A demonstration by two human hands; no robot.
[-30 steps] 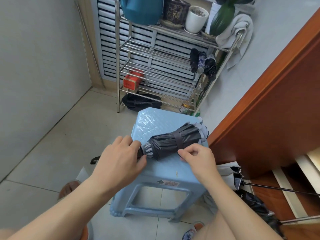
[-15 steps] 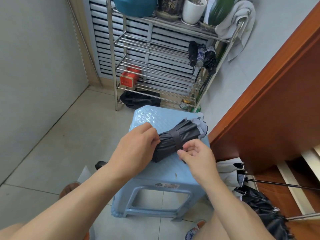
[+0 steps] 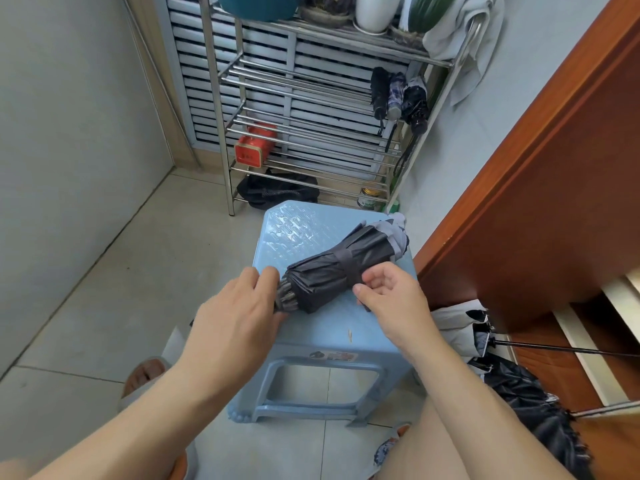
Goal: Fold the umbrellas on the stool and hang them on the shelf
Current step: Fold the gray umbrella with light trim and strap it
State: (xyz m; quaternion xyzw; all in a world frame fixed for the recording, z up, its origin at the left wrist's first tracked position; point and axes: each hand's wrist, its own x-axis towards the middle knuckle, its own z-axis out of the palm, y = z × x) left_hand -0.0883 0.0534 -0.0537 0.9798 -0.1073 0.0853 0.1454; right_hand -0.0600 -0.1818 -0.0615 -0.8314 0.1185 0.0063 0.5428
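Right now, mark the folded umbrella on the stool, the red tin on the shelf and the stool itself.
folded umbrella (image 3: 332,271): head view, on the dark canopy beside its strap.
red tin (image 3: 254,147): head view, on its red side.
stool (image 3: 294,226): head view, on the bare seat top.

A light blue stool (image 3: 294,226) is standing on the tiled floor (image 3: 138,271) and bearing a folded dark umbrella (image 3: 332,271) lying diagonally across its seat. Behind it, a metal shelf (image 3: 221,109) is carrying a red tin (image 3: 254,145) on a lower rack, pots on top, and three folded umbrellas (image 3: 398,95) hanging at its right side. A black bag (image 3: 277,190) is lying under it.
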